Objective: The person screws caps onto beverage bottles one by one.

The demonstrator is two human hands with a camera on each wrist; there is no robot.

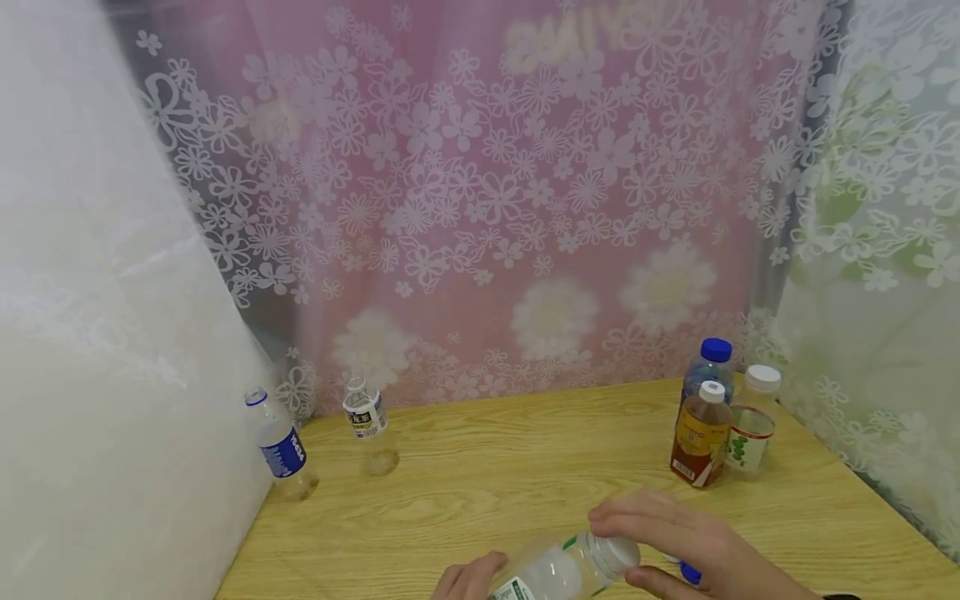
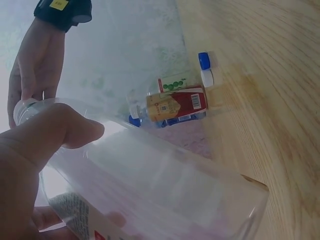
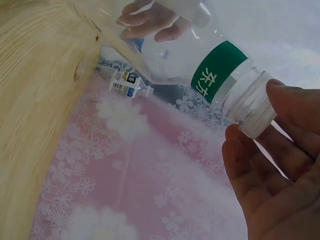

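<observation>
- In hand: clear plastic bottle with a green neck band (image 1: 555,573), tilted above the near part of the pale wood-grain table (image 1: 480,467).
- Left hand (image 1: 471,577): gripping its body, thumb on one side, fingers on the other.
- Right hand (image 1: 686,533): thumb and fingertips pinching its white ribbed screw cap (image 3: 259,115); cap is on the neck, can't tell whether loosened.
- Looks done: two bottles at far left stand uncapped, a clear blue-labelled plastic bottle (image 1: 285,452) and a clear white-labelled plastic bottle (image 1: 366,419).
- Loose on table, right side: small blue plastic cap (image 2: 204,61) just beside small white plastic cap (image 2: 207,78); count matches the two bare necks.
- Looks left: held bottle, plus three capped ones grouped at right: brown-filled yellow-and-red-labelled bottle (image 1: 701,437), blue-capped clear bottle (image 1: 707,373) behind it, white-capped clear green-and-white-labelled bottle (image 1: 750,437).
- Judgement: under halfway, third bottle in progress.
</observation>
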